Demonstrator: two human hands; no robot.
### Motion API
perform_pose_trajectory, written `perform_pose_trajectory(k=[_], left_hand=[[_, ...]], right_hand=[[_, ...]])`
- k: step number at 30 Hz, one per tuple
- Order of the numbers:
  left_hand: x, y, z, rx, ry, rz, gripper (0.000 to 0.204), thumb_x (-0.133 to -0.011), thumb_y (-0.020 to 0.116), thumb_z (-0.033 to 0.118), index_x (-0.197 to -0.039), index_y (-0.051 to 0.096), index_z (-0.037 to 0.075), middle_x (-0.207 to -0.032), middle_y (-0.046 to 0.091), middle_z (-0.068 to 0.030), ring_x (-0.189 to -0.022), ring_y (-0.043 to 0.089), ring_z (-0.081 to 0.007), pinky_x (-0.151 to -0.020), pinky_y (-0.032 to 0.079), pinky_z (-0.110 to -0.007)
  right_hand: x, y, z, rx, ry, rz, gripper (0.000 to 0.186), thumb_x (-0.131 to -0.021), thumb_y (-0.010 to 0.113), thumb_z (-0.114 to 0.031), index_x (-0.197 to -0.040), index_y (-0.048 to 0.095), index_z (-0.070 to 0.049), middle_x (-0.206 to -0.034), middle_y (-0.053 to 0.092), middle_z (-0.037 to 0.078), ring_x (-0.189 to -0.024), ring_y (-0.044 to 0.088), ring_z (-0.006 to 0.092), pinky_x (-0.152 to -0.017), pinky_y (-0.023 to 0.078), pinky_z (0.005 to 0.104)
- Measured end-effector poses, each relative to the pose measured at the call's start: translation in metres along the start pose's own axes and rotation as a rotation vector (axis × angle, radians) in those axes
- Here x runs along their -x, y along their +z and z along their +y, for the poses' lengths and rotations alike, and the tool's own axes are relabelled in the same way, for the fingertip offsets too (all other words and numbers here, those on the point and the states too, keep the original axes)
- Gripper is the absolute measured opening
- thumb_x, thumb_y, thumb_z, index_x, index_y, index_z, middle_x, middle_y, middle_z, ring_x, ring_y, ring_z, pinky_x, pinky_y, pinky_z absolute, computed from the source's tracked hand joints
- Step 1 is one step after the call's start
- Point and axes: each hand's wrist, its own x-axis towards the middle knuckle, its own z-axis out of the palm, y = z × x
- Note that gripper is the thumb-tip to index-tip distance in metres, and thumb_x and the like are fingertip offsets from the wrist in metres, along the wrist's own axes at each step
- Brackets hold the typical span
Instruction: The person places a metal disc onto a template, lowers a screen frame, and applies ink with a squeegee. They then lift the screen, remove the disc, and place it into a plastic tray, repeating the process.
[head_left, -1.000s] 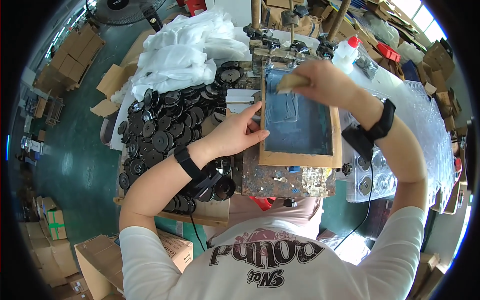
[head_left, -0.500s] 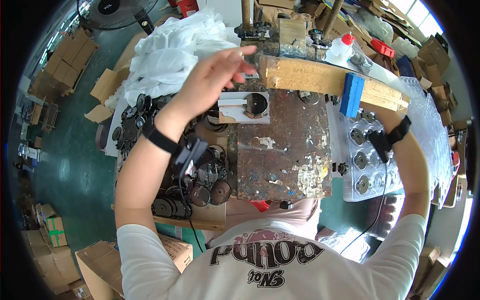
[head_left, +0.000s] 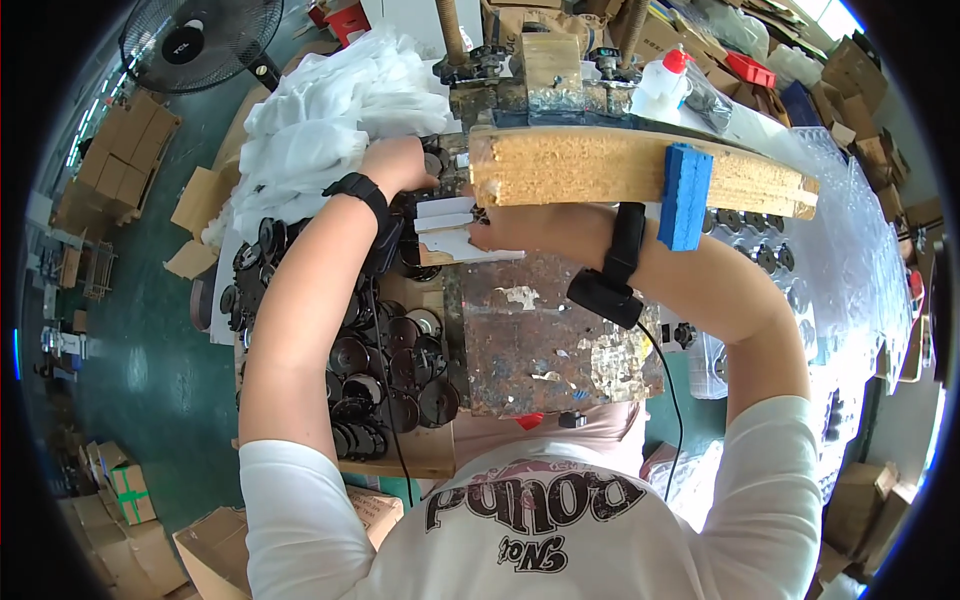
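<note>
A raised wooden frame (head_left: 610, 165), its thick edge coarse and pale like chipboard, stands tilted up over the table (head_left: 550, 340). A blue foam-like block (head_left: 685, 195) sits clamped across that edge. Under the frame lies a small white jig plate (head_left: 450, 232), flat and notched. The left hand (head_left: 400, 165) reaches to the plate's far side with fingers curled down; what they pinch, if anything, cannot be told. The right hand (head_left: 520, 228) lies against the plate's right end, fingers pressed together, mostly hidden below the frame. Each wrist carries a black band, and a black box with a cable hangs at the right one.

The table top is a dark metal slab, blotched with rust-brown stains and dried pale paint. To its left many round black discs (head_left: 385, 360) with glossy faces lie heaped on a wooden board. Beyond them is a soft pile of crumpled white plastic bags (head_left: 320, 120). Clear bubble-textured sheeting (head_left: 850, 250) covers the right side.

The floor is green. A black fan (head_left: 205, 40) stands at top left, a white squeeze bottle (head_left: 662, 85) with a red cap behind the frame, and brown cardboard boxes (head_left: 120, 170) line both sides.
</note>
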Motion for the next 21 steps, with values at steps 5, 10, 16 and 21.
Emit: perform_pose_trajectory(k=[5,10,16,21], left_hand=[[0.033,-0.045,0.054,-0.213,0.297,0.133,0.041,-0.076,0.063,0.037,-0.101,0.063,0.003,-0.106,0.062,-0.0178,-0.097,0.059,-0.0327,-0.082,0.049,-0.038],[-0.004,-0.007,-0.102,0.152,-0.028,-0.106,0.046,-0.080,0.063,0.033,-0.118,0.054,0.008,-0.098,0.061,-0.0077,-0.082,0.057,-0.0177,-0.070,0.047,-0.032],[0.038,-0.058,-0.008,0.578,-0.136,0.126,0.031,-0.082,0.064,0.021,-0.108,0.057,0.005,-0.090,0.061,-0.0004,-0.070,0.054,-0.0066,-0.058,0.044,-0.021],[0.089,-0.090,0.031,0.792,-0.094,0.125,0.023,-0.085,0.059,0.011,-0.107,0.060,0.007,-0.086,0.060,0.0031,-0.069,0.051,-0.0033,-0.056,0.041,-0.017]], right_hand=[[0.022,0.004,0.052,-0.223,0.136,0.024,0.030,-0.072,0.062,-0.027,-0.093,0.065,-0.005,-0.086,0.065,0.016,-0.079,0.062,0.0307,-0.071,0.049,0.0382],[0.051,-0.069,0.043,-0.141,0.249,-0.272,0.022,-0.074,0.062,-0.025,-0.083,0.066,-0.005,-0.074,0.064,0.012,-0.069,0.061,0.0223,-0.064,0.049,0.0339],[0.200,-0.122,0.095,-0.202,0.538,-0.237,0.015,-0.080,0.061,-0.019,-0.085,0.066,-0.006,-0.066,0.059,0.002,-0.059,0.053,0.0102,-0.057,0.045,0.0261],[0.301,-0.140,0.112,-0.333,0.724,-0.156,0.012,-0.079,0.062,-0.015,-0.081,0.064,-0.003,-0.066,0.059,0.001,-0.061,0.052,0.0094,-0.057,0.044,0.0266]])
